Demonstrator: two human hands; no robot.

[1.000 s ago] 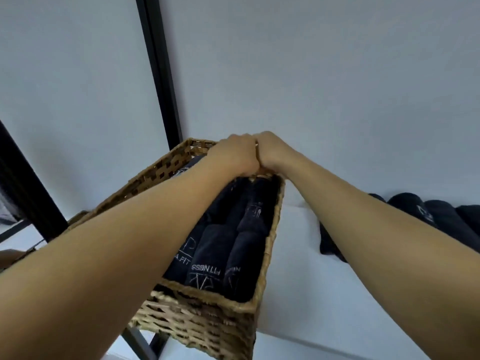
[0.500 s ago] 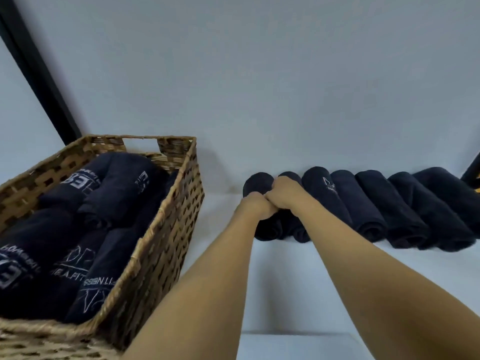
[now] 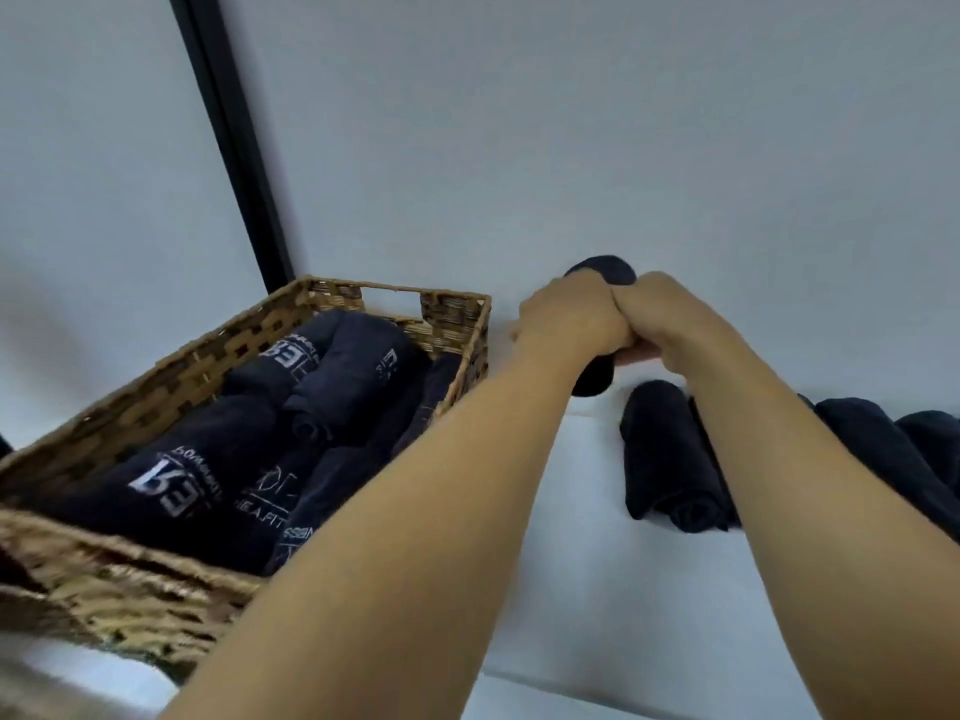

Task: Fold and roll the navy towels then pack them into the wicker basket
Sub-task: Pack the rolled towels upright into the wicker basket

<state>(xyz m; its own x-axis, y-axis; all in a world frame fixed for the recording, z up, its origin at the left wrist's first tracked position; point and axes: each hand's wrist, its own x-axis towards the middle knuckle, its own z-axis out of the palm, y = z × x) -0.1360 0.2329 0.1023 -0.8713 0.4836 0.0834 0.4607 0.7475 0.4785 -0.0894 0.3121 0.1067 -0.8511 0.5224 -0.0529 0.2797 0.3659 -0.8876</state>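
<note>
Step in hand: packing. Left hand point(image 3: 571, 319) and right hand point(image 3: 670, 319), side by side, both curled round one rolled navy towel point(image 3: 605, 268), held above white surface point(image 3: 571, 511), just right of wicker basket point(image 3: 453, 305). Next move likely: carry left over rim, press in beside packed rolls point(image 3: 208, 449). More rolls point(image 3: 670, 459) lie right

Single head view, down and forward, close over both forearms.

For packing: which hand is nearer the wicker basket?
Left. The left hand is just right of the wicker basket; the right hand is farther right; both grip one rolled towel.
</note>
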